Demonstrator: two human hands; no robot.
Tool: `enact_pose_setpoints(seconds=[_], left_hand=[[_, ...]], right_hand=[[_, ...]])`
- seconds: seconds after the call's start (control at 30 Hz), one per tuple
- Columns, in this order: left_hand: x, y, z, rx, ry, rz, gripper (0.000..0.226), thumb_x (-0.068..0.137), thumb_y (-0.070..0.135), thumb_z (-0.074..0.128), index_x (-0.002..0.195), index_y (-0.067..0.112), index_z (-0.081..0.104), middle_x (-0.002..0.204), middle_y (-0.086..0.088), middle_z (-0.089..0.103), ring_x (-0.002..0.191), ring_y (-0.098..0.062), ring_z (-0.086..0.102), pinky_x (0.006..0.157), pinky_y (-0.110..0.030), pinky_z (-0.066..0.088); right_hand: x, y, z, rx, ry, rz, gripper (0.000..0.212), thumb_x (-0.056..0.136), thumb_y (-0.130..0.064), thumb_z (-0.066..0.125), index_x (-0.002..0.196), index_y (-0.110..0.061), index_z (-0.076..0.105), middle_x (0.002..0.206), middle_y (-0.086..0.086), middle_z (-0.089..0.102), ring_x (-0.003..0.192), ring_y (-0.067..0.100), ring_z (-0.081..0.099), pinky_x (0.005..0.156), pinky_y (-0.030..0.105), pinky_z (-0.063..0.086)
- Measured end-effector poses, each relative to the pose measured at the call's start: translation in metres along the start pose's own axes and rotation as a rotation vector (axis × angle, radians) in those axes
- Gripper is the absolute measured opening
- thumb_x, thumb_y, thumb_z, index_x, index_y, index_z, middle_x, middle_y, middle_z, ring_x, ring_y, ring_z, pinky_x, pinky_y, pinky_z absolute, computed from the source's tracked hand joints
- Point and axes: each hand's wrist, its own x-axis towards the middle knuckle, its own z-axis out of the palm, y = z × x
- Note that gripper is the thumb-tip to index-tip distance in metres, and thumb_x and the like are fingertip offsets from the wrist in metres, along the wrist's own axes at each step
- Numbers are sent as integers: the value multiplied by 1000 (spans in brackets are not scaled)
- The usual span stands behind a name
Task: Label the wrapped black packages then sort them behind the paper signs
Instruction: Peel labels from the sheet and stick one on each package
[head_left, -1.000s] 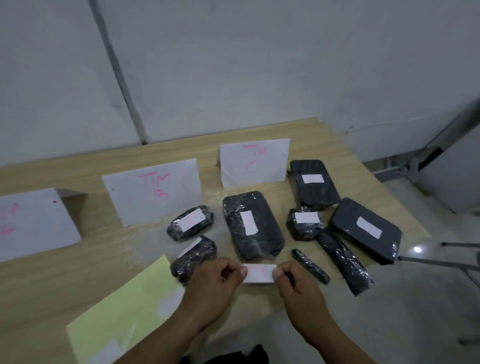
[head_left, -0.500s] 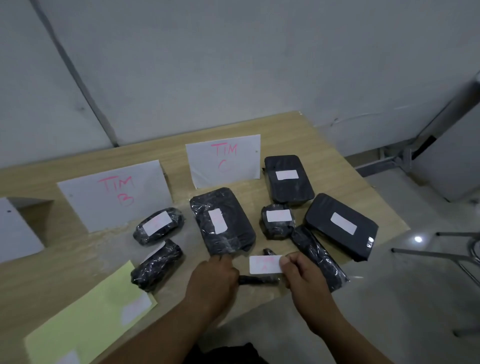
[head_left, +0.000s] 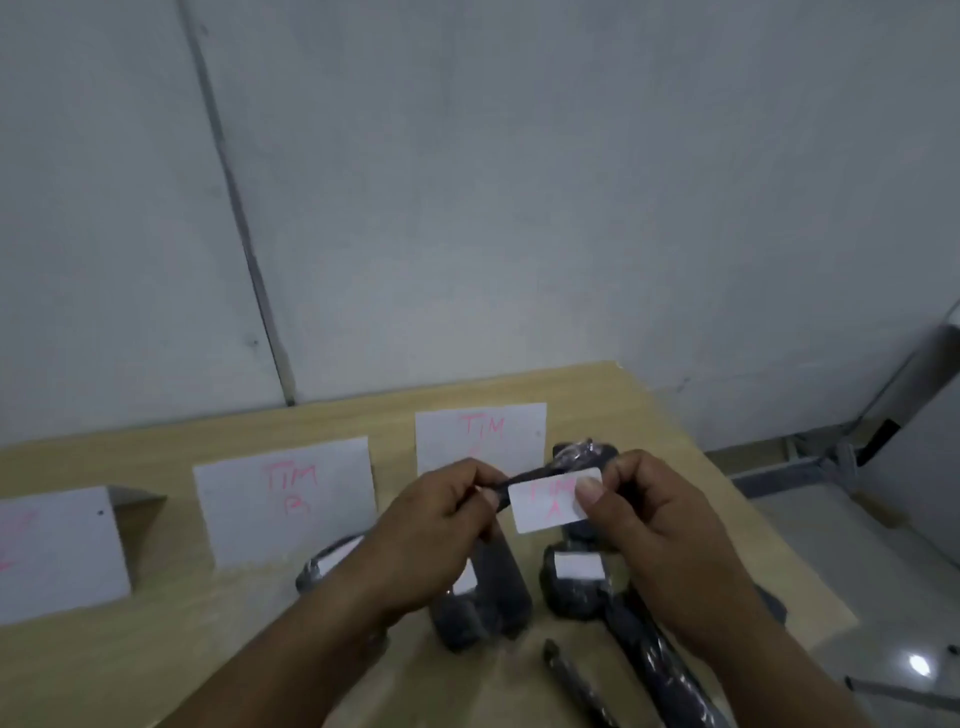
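1. Worktop (head_left: 156, 649): a wood-grain surface that meets the wall (head_left: 519, 208) at 12 o'clock.

2. Paper signs: three stand in a row on the far side. The left sign (head_left: 57, 556) is at 9 o'clock from the hands and its lettering is unreadable. The TIM B sign (head_left: 285, 499) is at 10 o'clock. The middle sign (head_left: 480, 436) is at 12 o'clock, with its lower letter hidden.

3. Packages on the worktop: a long package (head_left: 665, 670) lies at 5 o'clock, with its axis running 11 to 5. A round package (head_left: 574, 587), already labelled, lies at 6 o'clock below the label.

4. Hands: both are raised above the worktop. The left hand (head_left: 441, 535) pinches one end of the slim package. The right hand (head_left: 654, 530) pinches the label, thumb on its right-hand part.

5. Label (head_left: 545, 504): a white rectangle with blurred pink lettering, apparently "TIM A". Its long axis runs 9 to 3, slightly raised at the 3 o'clock end.

6. Slim package (head_left: 524, 477): a thin black stick held between the hands. It points from 8 o'clock to 2 o'clock and passes behind the label's upper edge. Whether the two touch cannot be determined.

Assessment: the coming move is to press the label on. The label lies at 3 o'clock from the left hand, nearer the right hand. The two long axes are nearly parallel, so little rotation should be needed.
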Motion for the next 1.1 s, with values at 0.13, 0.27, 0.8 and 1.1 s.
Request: enact_pose_setpoints(seconds=[0.13,0.27,0.8,1.1], left_hand=[[3,48,-23,-234,8,1,36,103,33,39,86,17,67,66,1,60,56,-13,44,53,-23,36],[-4,71,-36,-337,-58,-80,69,90,71,27,93,10,61,65,1,56,53,-12,36,52,-25,29],[-8,70,-19,-135,-34,45,20,90,29,62,85,9,61,59,6,50,48,-8,39,52,-27,33],[-5,68,-10,-125,10,9,16,91,27,60,79,18,62,55,8,49,50,-9,40,54,-31,34]], right_hand=[[22,-34,-4,-34,-18,-131,29,76,-47,60,70,-19,54,56,-11,48,52,1,40,50,12,35],[26,-48,-6,-91,4,-205,35,76,-51,58,72,-16,54,58,-11,47,53,2,41,51,13,37],[9,-48,-14,-136,6,-165,25,82,-43,61,73,-19,56,61,-9,50,55,2,43,51,13,40],[11,-38,-16,-286,52,-193,19,86,-32,66,72,-22,57,66,-4,56,64,10,51,55,17,44]])
